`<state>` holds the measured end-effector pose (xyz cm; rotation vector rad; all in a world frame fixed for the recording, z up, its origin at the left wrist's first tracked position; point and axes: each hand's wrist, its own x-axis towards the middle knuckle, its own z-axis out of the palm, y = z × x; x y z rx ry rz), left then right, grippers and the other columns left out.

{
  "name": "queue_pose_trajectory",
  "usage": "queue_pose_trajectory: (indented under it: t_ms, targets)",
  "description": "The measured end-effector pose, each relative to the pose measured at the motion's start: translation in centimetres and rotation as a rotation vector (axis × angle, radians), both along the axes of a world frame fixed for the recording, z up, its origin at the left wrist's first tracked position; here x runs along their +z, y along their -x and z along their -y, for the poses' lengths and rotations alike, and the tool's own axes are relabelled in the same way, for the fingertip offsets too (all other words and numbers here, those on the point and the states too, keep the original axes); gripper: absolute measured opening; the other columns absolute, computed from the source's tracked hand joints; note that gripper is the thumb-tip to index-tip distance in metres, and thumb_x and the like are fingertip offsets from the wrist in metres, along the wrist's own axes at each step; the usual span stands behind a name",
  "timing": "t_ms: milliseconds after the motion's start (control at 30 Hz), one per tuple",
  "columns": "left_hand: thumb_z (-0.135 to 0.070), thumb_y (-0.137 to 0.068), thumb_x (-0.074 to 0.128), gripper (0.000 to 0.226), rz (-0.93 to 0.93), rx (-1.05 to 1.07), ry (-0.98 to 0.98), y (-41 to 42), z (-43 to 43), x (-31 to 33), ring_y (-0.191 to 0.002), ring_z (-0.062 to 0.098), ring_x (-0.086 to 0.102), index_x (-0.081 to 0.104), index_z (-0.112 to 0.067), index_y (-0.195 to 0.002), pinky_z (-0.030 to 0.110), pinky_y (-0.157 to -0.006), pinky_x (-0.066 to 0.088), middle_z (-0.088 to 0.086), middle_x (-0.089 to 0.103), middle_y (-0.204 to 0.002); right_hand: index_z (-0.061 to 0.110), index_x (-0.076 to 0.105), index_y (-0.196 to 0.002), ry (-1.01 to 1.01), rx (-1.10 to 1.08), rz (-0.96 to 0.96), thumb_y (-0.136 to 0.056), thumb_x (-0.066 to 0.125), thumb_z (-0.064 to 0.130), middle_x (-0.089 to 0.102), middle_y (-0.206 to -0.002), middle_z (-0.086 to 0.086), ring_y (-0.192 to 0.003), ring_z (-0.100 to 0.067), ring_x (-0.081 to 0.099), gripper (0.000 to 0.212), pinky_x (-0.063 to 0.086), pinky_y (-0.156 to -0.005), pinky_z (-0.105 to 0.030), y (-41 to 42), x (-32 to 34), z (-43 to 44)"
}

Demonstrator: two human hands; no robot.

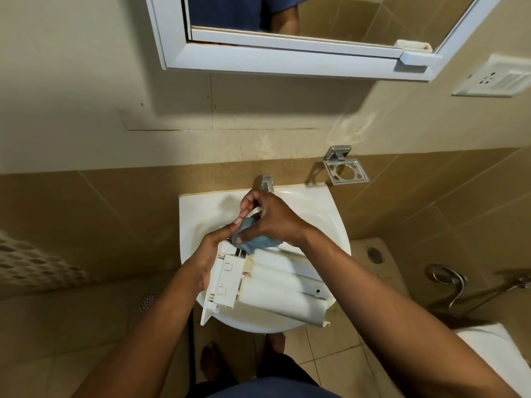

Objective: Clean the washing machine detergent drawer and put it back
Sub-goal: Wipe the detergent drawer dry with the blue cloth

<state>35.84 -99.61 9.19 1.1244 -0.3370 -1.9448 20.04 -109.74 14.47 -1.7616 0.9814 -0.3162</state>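
**Bathroom fittings, listed from the washbasin**

White washbasin (201, 208), wall-mounted. Chrome tap (267, 182) at its back rim. Chrome holder (346, 170) on the wall just behind and right. White-framed mirror cabinet (287, 58) above. Socket plate (494, 79) above, far right. Round floor drains: left drain (148, 300), right drain (375, 254). Coiled chrome hose (448, 280) further right. Perforated basket (28, 262) far left.

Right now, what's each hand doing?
Left hand: holds the detergent drawer by its edge.
Right hand: pinches the blue cloth.

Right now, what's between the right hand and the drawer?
A cloth, gripped by the right hand and lying on the drawer; seen in the head view.
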Motion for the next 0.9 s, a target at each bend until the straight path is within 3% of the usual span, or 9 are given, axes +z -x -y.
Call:
queue_pose_trajectory:
  t_ms: [100, 200, 333, 467, 600, 700, 767, 900]
  targets:
    - [-0.067, -0.076, 0.078, 0.069, -0.002, 0.000, -0.012, -0.3, 0.3, 0.6, -0.071, 0.028, 0.061, 0.078, -0.010, -0.115, 0.035, -0.066, 0.049, 0.017, 0.068, -0.091, 0.004, 0.068, -0.098, -0.063, -0.082, 0.093, -0.059, 0.100, 0.009, 0.067, -0.090, -0.008, -0.082, -0.018, 0.064, 0.050, 0.054, -0.075, -0.038, 0.7, -0.8, -0.2]
    - [-0.074, -0.078, 0.064, 0.065, 0.140, -0.011, -0.056, -0.2, 0.4, 0.9, -0.075, 0.033, 0.067, 0.085, -0.014, -0.092, 0.036, -0.069, 0.056, 0.019, 0.073, -0.091, 0.007, 0.072, -0.088, 0.061, -0.036, -0.016, -0.064, 0.096, 0.009, 0.074, -0.083, -0.003, -0.074, -0.013, 0.065, 0.034, 0.054, -0.071, -0.033, 1.2, -0.9, 0.4]
    - [-0.080, -0.069, 0.075, 0.080, 0.167, -0.022, -0.101, 0.8, 0.6, 1.6, -0.107, 0.046, 0.064, 0.081, -0.013, -0.112, 0.058, -0.101, 0.052, 0.031, 0.065, -0.132, 0.013, 0.076, -0.080, 0.243, 0.021, -0.207, -0.063, 0.083, 0.002, 0.074, -0.076, 0.001, -0.066, -0.005, 0.061, 0.021, 0.049, -0.065, -0.029, 1.4, -1.2, 1.4]
    - [-0.081, -0.067, 0.069, 0.086, 0.176, 0.015, -0.156, 1.1, 1.4, 2.3, -0.095, 0.041, 0.064, 0.079, -0.005, -0.107, 0.046, -0.081, 0.057, 0.028, 0.069, -0.109, 0.015, 0.077, -0.081, 0.220, 0.061, -0.160, -0.073, 0.089, 0.015, 0.075, -0.076, 0.004, -0.065, -0.004, 0.064, 0.014, 0.048, -0.063, -0.022, 1.3, -0.8, 0.8]
    - [-0.081, -0.069, 0.066, 0.086, 0.138, -0.004, -0.210, 0.7, 1.6, 2.3, -0.070, 0.032, 0.065, 0.076, -0.004, -0.105, 0.036, -0.068, 0.055, 0.019, 0.067, -0.091, 0.015, 0.080, -0.091, 0.157, 0.231, -0.143, -0.080, 0.084, 0.007, 0.079, -0.087, 0.004, -0.080, -0.010, 0.071, 0.015, 0.052, -0.074, -0.027, 1.6, 0.9, 0.9]
    - [-0.081, -0.067, 0.066, 0.089, 0.164, -0.014, -0.227, 0.8, 1.6, 2.5, -0.066, 0.031, 0.065, 0.072, -0.003, -0.109, 0.033, -0.065, 0.055, 0.018, 0.067, -0.088, 0.012, 0.079, -0.104, 0.084, 0.305, -0.153, -0.085, 0.079, 0.001, 0.079, -0.102, 0.000, -0.100, -0.021, 0.073, 0.022, 0.055, -0.089, -0.032, 2.3, 1.3, 1.8]
    - [-0.081, -0.069, 0.064, 0.090, 0.181, -0.003, -0.229, 1.2, 1.5, 3.0, -0.067, 0.032, 0.066, 0.070, -0.004, -0.115, 0.033, -0.063, 0.057, 0.018, 0.069, -0.087, 0.013, 0.077, -0.106, 0.093, 0.326, -0.190, -0.086, 0.077, 0.000, 0.078, -0.105, 0.002, -0.102, -0.019, 0.071, 0.024, 0.054, -0.093, -0.034, 2.5, 1.1, 2.2]
    - [-0.081, -0.079, 0.059, 0.080, 0.188, 0.027, -0.268, 1.5, 1.2, 3.6, -0.067, 0.031, 0.068, 0.070, -0.006, -0.103, 0.033, -0.060, 0.059, 0.016, 0.071, -0.079, 0.013, 0.075, -0.104, 0.199, 0.376, -0.275, -0.088, 0.070, -0.005, 0.073, -0.097, 0.013, -0.089, 0.009, 0.064, 0.025, 0.044, -0.073, -0.007, 2.1, -0.1, 1.7]
